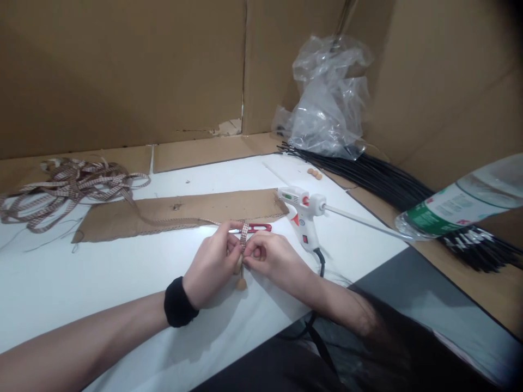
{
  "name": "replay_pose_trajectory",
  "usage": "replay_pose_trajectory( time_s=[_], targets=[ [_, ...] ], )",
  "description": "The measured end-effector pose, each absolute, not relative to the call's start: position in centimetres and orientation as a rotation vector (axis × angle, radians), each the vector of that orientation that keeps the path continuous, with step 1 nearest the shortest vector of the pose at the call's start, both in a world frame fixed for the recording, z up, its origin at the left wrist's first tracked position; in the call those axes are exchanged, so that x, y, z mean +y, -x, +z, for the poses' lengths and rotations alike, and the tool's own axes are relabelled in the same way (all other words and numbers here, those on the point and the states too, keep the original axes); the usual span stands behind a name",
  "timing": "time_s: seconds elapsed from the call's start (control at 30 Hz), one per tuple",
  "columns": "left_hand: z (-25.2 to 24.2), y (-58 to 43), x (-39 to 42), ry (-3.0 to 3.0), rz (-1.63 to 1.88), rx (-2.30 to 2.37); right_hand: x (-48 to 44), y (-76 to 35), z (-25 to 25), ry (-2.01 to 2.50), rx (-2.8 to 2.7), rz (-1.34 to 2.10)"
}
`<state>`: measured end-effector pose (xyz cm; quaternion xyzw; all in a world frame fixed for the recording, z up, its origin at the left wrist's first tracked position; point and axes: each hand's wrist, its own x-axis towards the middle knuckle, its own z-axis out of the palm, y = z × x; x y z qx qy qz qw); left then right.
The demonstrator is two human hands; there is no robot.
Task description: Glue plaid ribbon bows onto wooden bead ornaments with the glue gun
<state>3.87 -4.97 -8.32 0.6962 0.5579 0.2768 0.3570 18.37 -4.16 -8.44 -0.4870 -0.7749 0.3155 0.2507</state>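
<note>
My left hand (213,262) pinches a brown-and-white checked ribbon (244,235) between thumb and fingers; a black band circles that wrist. Close against it, the fingertips of my right hand (278,260) are closed at the lower end of the same ribbon. A thin stem runs down from the fingertips to a small tan round piece (241,284); how it joins the ribbon is hidden by my fingers. Just behind both hands lies a red-handled cutter (260,227). From my hands the ribbon trails left over a cardboard strip (122,218).
A white glue gun (307,220) with a glue stick in its back lies right of my hands. Tangled ribbon (73,188) is heaped at left. Small tan discs (314,173), black rods (379,177), a tilted plastic bottle (453,209) and a clear plastic bag (327,109) are at right.
</note>
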Motion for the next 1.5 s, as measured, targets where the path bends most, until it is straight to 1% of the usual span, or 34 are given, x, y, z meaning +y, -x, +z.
replay_pose_trajectory(
  time_s=[0.17,0.47,0.73,0.97,1.23,1.5],
  targets=[
    [-8.4,-4.1,-5.3,-1.657,0.799,1.473,-4.3,-18.2,-8.3,1.353,-2.12,0.846],
    [-7.7,-3.5,-5.9,-1.754,0.724,1.378,-4.1,-18.3,-7.9,1.359,-2.155,0.857],
    [-8.6,-3.7,-4.6,-1.695,0.786,1.531,-4.4,-18.4,-8.3,1.291,-2.17,0.799],
    [-8.5,-4.1,-5.4,-1.675,0.861,1.556,-4.5,-18.6,-8.8,1.237,-2.168,0.764],
    [-8.6,-4.4,-6.0,-1.927,0.846,1.517,-4.2,-18.6,-8.7,1.229,-2.188,0.798],
    [-8.4,-3.8,-5.6,-1.957,0.812,1.46,-4.0,-18.3,-8.5,1.299,-2.158,0.858]
  ],
)
